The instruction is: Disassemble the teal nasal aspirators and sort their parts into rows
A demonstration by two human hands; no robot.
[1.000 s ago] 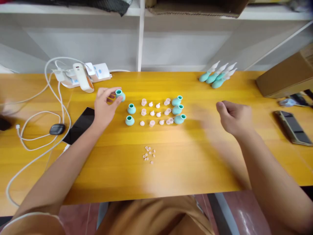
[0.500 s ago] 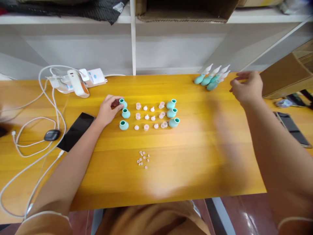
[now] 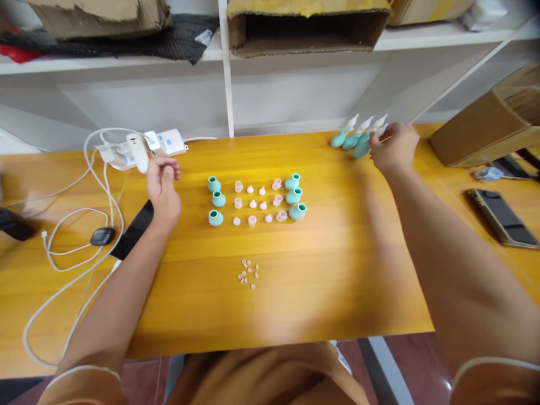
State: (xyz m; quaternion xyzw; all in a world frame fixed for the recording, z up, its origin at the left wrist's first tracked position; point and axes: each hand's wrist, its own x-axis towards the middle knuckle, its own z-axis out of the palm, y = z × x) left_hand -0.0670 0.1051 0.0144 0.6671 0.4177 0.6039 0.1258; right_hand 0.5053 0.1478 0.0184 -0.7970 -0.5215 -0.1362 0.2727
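Note:
My left hand (image 3: 163, 191) is raised near the white power strip, fingers loosely bent and apart, holding nothing. Left of centre stands a column of three teal rubber bulbs (image 3: 216, 218), open necks up. A matching column of three teal bulbs (image 3: 297, 211) is on the right. Between them lie rows of small translucent pink cups (image 3: 252, 221) and pale domed pieces (image 3: 252, 204). At the back right, several bulb syringes (image 3: 338, 139) with clear pointed tips stand grouped. My right hand (image 3: 396, 147) is closed at the tip of the rightmost one, partly hiding it.
Tiny pink rings (image 3: 243, 273) lie scattered nearer me. On the left are a power strip (image 3: 171, 142), white cables, a black earbud case (image 3: 102, 235) and a phone (image 3: 134, 233). A cardboard box (image 3: 476, 126) and another phone (image 3: 504, 216) sit on the right.
My left hand has let go of the back left teal bulb and moved left and up. My right hand has moved left onto the bulb syringes. The view has tilted up slightly.

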